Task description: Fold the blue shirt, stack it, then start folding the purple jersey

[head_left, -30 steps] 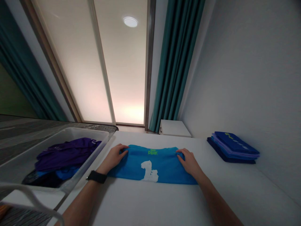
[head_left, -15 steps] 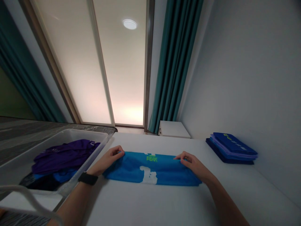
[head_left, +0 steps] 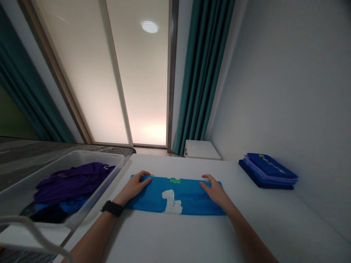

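A blue sports shirt point(head_left: 192, 199), folded into a long flat strip, lies across the white table in front of me. Yellow-green "PEAK" letters and a white print show on its middle. My left hand point(head_left: 137, 185), with a dark band at the wrist, rests at the shirt's far left part, thumb and fingers apart. Over the far right part lies my right hand point(head_left: 215, 190), thumb and index finger spread with a gap between them. Both hands touch or nearly touch the cloth; the shirt's corners beneath them are partly hidden.
A translucent plastic bin point(head_left: 120, 164) with purple, blue and black clothes point(head_left: 74, 180) stands left of the table point(head_left: 170, 237). On the right, by the wall, sits a stack of folded blue and purple clothes point(head_left: 268, 171). A pale curved bar point(head_left: 33, 230) crosses the lower left.
Both hands have moved inward along the far edge, and their pinched fingers have parted. The shirt's upper part has folded down or flattened, its right end now further left.
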Tool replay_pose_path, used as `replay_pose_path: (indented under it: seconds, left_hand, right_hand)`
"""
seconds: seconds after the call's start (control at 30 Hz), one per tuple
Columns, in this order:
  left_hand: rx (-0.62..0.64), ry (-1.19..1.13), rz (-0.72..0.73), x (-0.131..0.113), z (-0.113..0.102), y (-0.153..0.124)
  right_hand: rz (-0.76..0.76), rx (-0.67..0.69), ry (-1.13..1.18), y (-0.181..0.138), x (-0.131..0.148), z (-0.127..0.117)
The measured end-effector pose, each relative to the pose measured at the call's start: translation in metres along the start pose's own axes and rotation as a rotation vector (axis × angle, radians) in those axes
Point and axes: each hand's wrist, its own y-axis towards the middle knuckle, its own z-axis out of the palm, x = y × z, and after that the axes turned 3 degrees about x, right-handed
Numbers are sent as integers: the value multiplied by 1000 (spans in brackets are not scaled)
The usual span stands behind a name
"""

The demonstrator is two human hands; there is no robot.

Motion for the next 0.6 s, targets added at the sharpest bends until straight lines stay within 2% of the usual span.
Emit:
replay_pose_path:
  seconds: [0.13,0.23,0.4,0.6]
  left_hand:
    - [17,-30,23,-2,-3,-3]
    - [2,66,24,-3,-2,-3]
    - [-1,361,-25,-1,8,-2]
    - [4,485,-20,-3,13,-2]
  right_hand:
    - [-72,38,49,-4,4,-4]
    - [-57,32,58,-2,2,-6]
    - [-101,4,-251,6,-12,5]
    - [-114,54,-488,9,-17,13]
